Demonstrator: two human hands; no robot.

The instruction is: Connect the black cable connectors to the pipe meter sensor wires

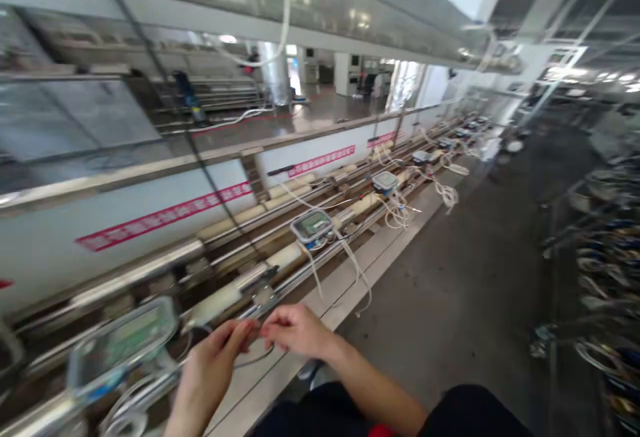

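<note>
My left hand (213, 364) is closed, thumb and fingertips pinched on a thin grey cable (257, 360). My right hand (300, 330) meets it fingertip to fingertip, also pinched; the cable curves up toward these fingers. What lies right between the fingertips is blurred. Left of my left hand, a meter-like box (123, 344) with a clear cover and a green inside sits tilted on the rails, white cable coiled under it. A similar box (313, 224) rests farther along the line, its white leads (355, 264) hanging over the ledge.
More such boxes (385, 182) with bundled white cables (397, 210) run along the roller conveyor (220, 300) into the distance. A pale ledge (345, 297) borders it. Dark cords hang from above. White panels with red strips stand behind. At right, a rack (607, 277) holds cable bundles.
</note>
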